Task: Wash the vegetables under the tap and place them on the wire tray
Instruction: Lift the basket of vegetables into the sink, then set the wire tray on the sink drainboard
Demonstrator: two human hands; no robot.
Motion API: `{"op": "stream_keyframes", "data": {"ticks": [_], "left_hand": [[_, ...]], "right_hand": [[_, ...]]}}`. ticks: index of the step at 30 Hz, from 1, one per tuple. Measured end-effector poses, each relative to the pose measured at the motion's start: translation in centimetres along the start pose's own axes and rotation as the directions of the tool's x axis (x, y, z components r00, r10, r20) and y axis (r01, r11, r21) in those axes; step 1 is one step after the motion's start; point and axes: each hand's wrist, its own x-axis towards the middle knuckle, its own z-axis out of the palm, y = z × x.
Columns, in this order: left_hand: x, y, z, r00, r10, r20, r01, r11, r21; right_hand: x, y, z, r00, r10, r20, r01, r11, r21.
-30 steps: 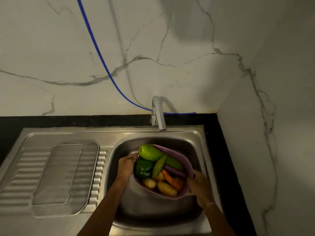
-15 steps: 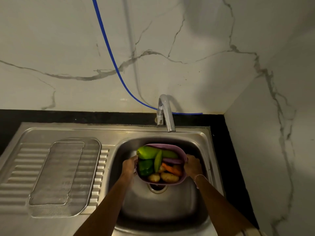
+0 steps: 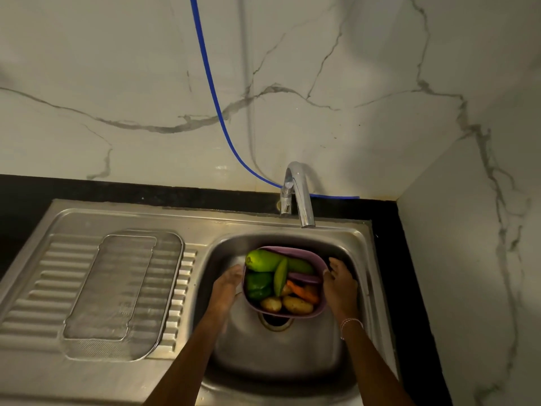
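Head view. A purple bowl [image 3: 320, 309] holding the vegetables [image 3: 281, 284], among them a green gourd [image 3: 263, 260], a carrot [image 3: 303, 291] and potatoes [image 3: 297, 304], hangs low in the sink [image 3: 355, 240], over the drain and in front of the tap [image 3: 301, 194]. The left hand [image 3: 227, 284] and right hand [image 3: 339, 281] clasp its opposite sides. The wire tray [image 3: 123, 291] lies on the drainboard, well left of the bowl.
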Motion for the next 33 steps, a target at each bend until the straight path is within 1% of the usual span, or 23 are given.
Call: {"op": "stream_keyframes", "data": {"ticks": [1,3,4,5,6,8,9,10,12,13,14,15,16,17,18,19,20,21,22,24,27,31,33], "left_hand": [[-0.3,0.3,0.0,0.999,0.03,-0.014,-0.03,1.0,-0.006],[-0.9,0.7,-0.7,0.993,0.105,-0.047,-0.103,0.994,0.037],[-1.3,0.9,-1.3,0.987,0.145,-0.064,-0.141,0.988,0.061],[-1.7,1.0,-2.1,0.977,0.195,-0.084,-0.189,0.979,0.076],[-2.2,1.2,-3.1,0.967,0.229,-0.112,-0.219,0.971,0.096],[-3.9,2.6,-4.9,0.93,0.327,-0.168,-0.304,0.941,0.149],[-4.8,3.5,-6.1,0.886,0.416,-0.204,-0.371,0.901,0.224],[-5.6,4.5,-7.6,0.817,0.527,-0.234,-0.438,0.831,0.341],[-6.9,6.7,-11.2,0.646,0.714,-0.272,-0.501,0.665,0.555],[-7.4,7.8,-13.3,0.578,0.758,-0.302,-0.483,0.617,0.621],[-7.5,8.7,-16.2,0.533,0.767,-0.358,-0.42,0.607,0.675],[-7.1,9.4,-19.0,0.528,0.738,-0.419,-0.333,0.634,0.698],[-6.3,9.7,-21.8,0.552,0.688,-0.472,-0.236,0.671,0.703],[-5.5,9.9,-24.4,0.601,0.628,-0.494,-0.145,0.694,0.705],[-4.8,9.9,-26.8,0.667,0.565,-0.485,-0.066,0.693,0.717],[-4.2,9.8,-28.4,0.74,0.502,-0.448,-0.017,0.68,0.733],[-3.7,9.7,-29.4,0.805,0.446,-0.391,-0.003,0.662,0.75],[-3.4,9.7,-29.6,0.858,0.39,-0.334,0.006,0.644,0.765],[-3.3,9.6,-29.8,0.893,0.334,-0.301,0.017,0.644,0.765],[-3.0,9.6,-29.8,0.92,0.257,-0.297,0.051,0.671,0.739],[-2.3,9.7,-30.5,0.914,0.227,-0.336,0.064,0.737,0.673],[-1.9,10.1,-30.9,0.916,0.172,-0.362,0.083,0.801,0.593],[-1.7,10.0,-31.4,0.916,0.123,-0.382,0.088,0.868,0.49]], "right_hand": [[-0.8,-0.8,-0.1,0.999,-0.039,-0.024,0.039,0.999,0.023],[-2.3,-2.6,-0.4,0.993,-0.1,-0.055,0.103,0.993,0.055],[-2.9,-3.0,-0.1,0.994,-0.097,-0.04,0.101,0.991,0.088],[-3.5,-3.8,0.6,0.995,-0.102,0.0,0.101,0.986,0.135],[-4.0,-4.2,1.6,0.993,-0.102,0.054,0.093,0.985,0.148],[-5.1,-5.2,4.3,0.974,-0.157,0.162,0.133,0.98,0.148],[-5.8,-5.8,5.9,0.959,-0.184,0.216,0.154,0.977,0.147],[-6.8,-7.1,7.4,0.939,-0.196,0.282,0.149,0.972,0.181],[-9.2,-10.2,10.2,0.881,-0.23,0.413,0.124,0.956,0.268],[-10.1,-11.3,11.7,0.842,-0.241,0.482,0.105,0.951,0.291],[-11.3,-12.7,13.2,0.796,-0.224,0.562,0.057,0.953,0.298],[-12.0,-13.5,14.5,0.762,-0.187,0.62,-0.007,0.955,0.296],[-12.6,-14.1,15.6,0.737,-0.136,0.662,-0.083,0.954,0.289],[-13.1,-14.6,16.6,0.719,-0.089,0.689,-0.157,0.946,0.285],[-13.7,-15.1,17.7,0.709,-0.052,0.703,-0.204,0.94,0.275],[-14.1,-15.3,18.7,0.71,-0.03,0.703,-0.227,0.936,0.269],[-14.5,-15.5,19.5,0.716,-0.014,0.698,-0.234,0.937,0.259],[-14.8,-15.6,20.3,0.725,0.002,0.689,-0.237,0.94,0.247],[-15.3,-15.7,20.9,0.739,0.018,0.673,-0.227,0.948,0.223],[-15.6,-15.9,21.9,0.789,0.027,0.614,-0.184,0.964,0.193],[-15.5,-16.0,23.2,0.844,0.029,0.536,-0.143,0.975,0.172],[-15.0,-15.7,24.6,0.881,0.049,0.471,-0.119,0.985,0.121],[-14.7,-15.5,25.1,0.889,0.059,0.455,-0.123,0.986,0.112]]}}
